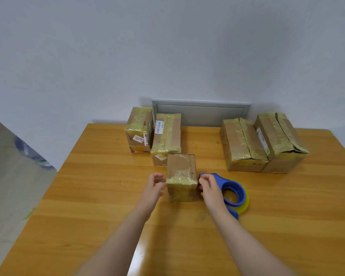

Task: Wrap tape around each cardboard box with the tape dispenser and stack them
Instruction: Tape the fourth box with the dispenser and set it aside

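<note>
Wood counter (pixel 100 188), left edge drops to a grey floor with a blurred blue-and-clear bottle (pixel 31 154) by the wall. Wide bare strip on the counter's left side and the whole near half. Back left: two taped cardboard boxes side by side, touching, a squat labelled box (pixel 138 129) and a barcode box (pixel 166 136), both wrapped in yellowish crinkled tape. Left hand (pixel 154 185) has its fingers curled onto the upper left edge of the small box (pixel 181 177). It stands upright at counter centre, just in front of the barcode box; brown card, clear tape over the top, a yellowish tape band around the near top edge and front. Right hand (pixel 208 186) mirrors it, fingers curled onto the upper right edge, so the box is held between both. Blue tape dispenser (pixel 233 193) lies flat just right of that hand, yellow-tinted roll in it. Back right: two larger taped boxes (pixel 243 144) (pixel 279 140), touching, the far one's tape split along the top. Open counter in front of them.
</note>
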